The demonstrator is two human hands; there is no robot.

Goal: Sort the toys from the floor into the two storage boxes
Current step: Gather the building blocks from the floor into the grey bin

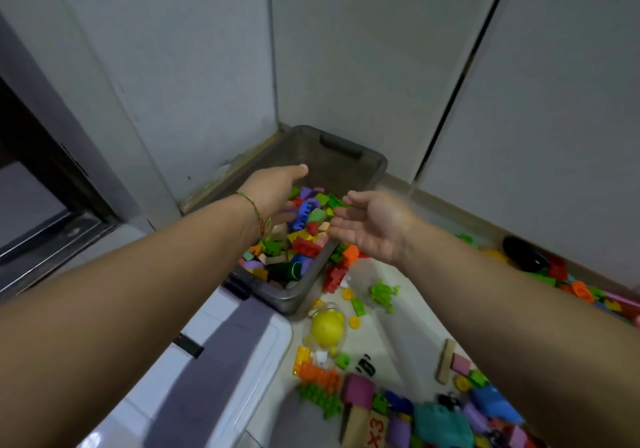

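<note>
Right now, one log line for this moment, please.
left hand: open | right hand: open | grey plastic storage box: part-filled, coloured toy blocks

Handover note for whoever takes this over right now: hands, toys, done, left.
Left hand: open, empty, above the grey box.
Right hand: open, empty, palm facing left, over the box's right rim.
Grey box: in the wall corner, partly filled with mixed building blocks.
White lidded container: near side, probably the second box; contents hidden.
Done: many blocks boxed.
Left: floor toys to the right, including a yellow toy, a green figure and a teal toy.
</note>
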